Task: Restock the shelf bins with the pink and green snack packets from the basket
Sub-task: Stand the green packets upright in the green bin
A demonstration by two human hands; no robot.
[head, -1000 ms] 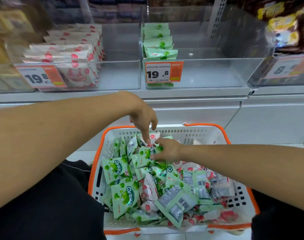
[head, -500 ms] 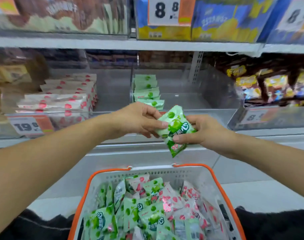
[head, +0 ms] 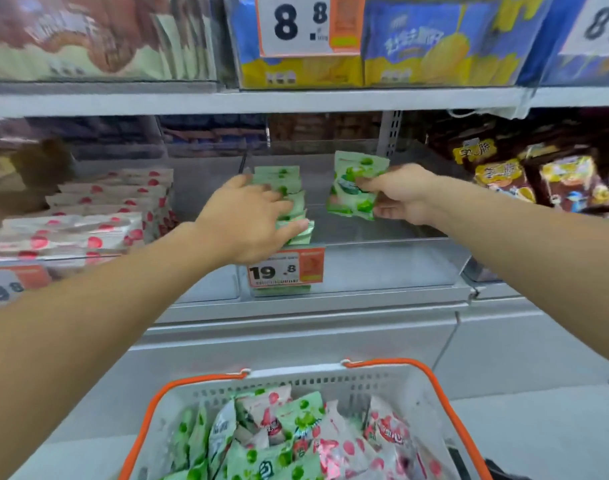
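A white basket with an orange rim [head: 433, 382] sits low in front of me, holding mixed green and pink snack packets [head: 296, 434]. My right hand [head: 402, 197] pinches a green packet [head: 353, 183] upright above the clear shelf bin [head: 382, 266], to the right of a standing row of green packets [head: 279, 174]. My left hand [head: 249, 220] lies over that row, fingers stretched across the tops and thumb against the front packet. Pink packets [head: 88, 216] fill the bin to the left.
An orange and white price tag reading 19.8 [head: 285, 269] hangs on the green bin's front. Brown and yellow snack bags [head: 525, 171] fill the bin to the right. Blue and yellow bags [head: 417, 46] stand on the shelf above. The right part of the green bin holds nothing.
Both hands rose from the basket to the shelf. The right hand carried the green packet over the bin, and the left hand let go of it and moved onto the green row.
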